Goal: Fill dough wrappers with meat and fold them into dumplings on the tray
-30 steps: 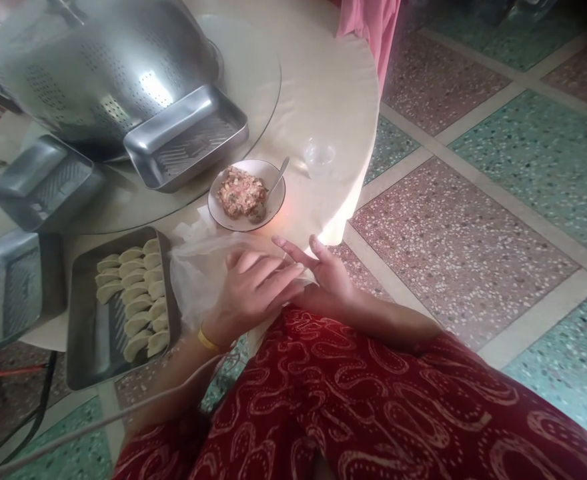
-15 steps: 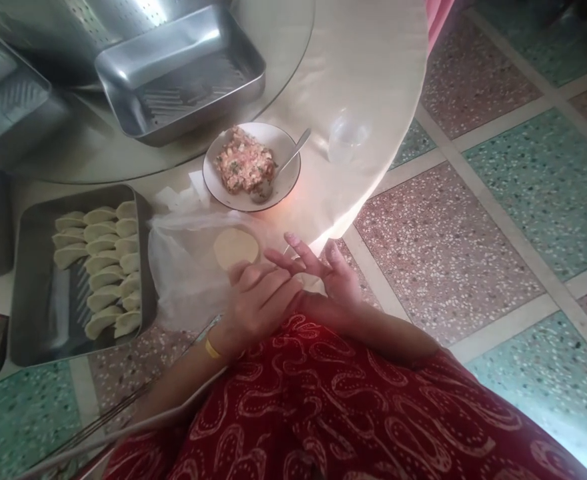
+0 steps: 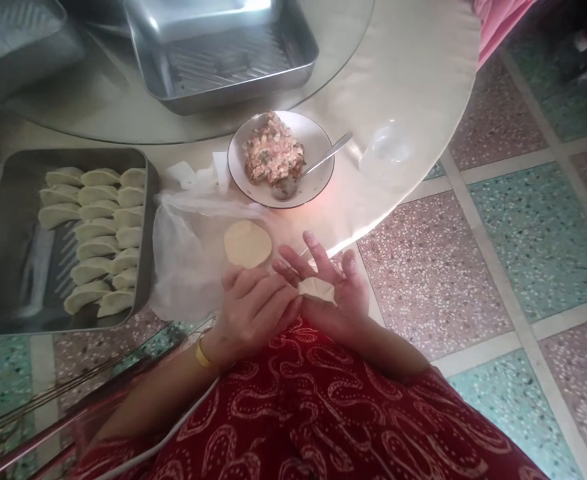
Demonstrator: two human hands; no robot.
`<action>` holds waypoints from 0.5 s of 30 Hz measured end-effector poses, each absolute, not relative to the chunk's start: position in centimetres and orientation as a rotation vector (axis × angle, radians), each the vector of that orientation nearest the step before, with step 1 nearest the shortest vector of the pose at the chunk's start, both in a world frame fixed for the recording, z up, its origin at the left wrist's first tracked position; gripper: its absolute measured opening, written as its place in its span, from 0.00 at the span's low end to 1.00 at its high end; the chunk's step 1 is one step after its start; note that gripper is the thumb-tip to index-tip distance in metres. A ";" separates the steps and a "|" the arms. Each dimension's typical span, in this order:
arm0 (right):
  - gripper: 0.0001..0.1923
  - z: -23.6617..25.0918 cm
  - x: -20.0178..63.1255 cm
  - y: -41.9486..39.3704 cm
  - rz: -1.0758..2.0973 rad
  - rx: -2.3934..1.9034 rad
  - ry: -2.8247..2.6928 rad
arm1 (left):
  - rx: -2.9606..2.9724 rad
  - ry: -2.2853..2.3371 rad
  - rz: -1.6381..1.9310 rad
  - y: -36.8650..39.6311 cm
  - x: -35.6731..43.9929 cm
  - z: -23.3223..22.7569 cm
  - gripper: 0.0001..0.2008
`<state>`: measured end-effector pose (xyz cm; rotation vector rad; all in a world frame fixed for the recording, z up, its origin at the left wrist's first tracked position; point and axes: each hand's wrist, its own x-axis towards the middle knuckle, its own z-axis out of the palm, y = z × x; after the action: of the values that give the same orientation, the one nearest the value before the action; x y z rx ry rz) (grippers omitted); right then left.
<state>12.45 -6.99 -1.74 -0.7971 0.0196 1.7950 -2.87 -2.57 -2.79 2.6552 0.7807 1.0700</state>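
Observation:
My right hand (image 3: 334, 293) lies palm up at the table's edge with a round dumpling wrapper (image 3: 316, 288) resting in it. My left hand (image 3: 251, 307) lies over the right palm, its fingertips touching the wrapper's left edge. Just beyond my hands a stack of round wrappers (image 3: 247, 243) sits on a clear plastic bag (image 3: 186, 260). A white bowl (image 3: 318, 140) of minced filling (image 3: 272, 148) stands behind it, with a metal spoon (image 3: 318, 162) leaning inside. A metal tray (image 3: 3, 267) at the left holds several folded dumplings (image 3: 98, 230) in rows.
An empty metal tray (image 3: 223, 57) sits on a glass turntable (image 3: 343, 40) at the back, another tray (image 3: 18, 40) to its left. A small clear cup (image 3: 387, 143) stands near the round table's right edge (image 3: 443, 120). Tiled floor (image 3: 523, 233) lies to the right.
The view has shifted, moving everything right and down in frame. My left hand drew back, uncovering the wrapper stack, and a wrapper now shows in my right palm.

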 end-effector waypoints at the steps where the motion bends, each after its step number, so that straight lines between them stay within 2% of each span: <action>1: 0.29 -1.8 12.4 -7.0 1.793 -0.801 0.012 | 2.651 0.809 1.049 -2.7 -3.0 -2.9 0.05; 6: 0.28 -2.1 12.4 -7.1 1.780 -0.782 -0.005 | 2.589 0.945 1.000 -3.1 -3.5 -3.4 0.07; 11: 0.28 -2.0 11.9 -6.8 1.766 -0.824 0.020 | 2.514 0.905 0.978 -3.3 -3.6 -3.7 0.02; 15: 0.28 -1.7 11.7 -6.7 1.777 -0.792 0.023 | 2.498 0.895 1.015 -3.5 -4.1 -3.5 0.06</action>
<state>11.72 -6.72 -1.66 -0.7922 0.0230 1.7766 -4.06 -3.46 -3.48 2.4983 0.8948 1.0146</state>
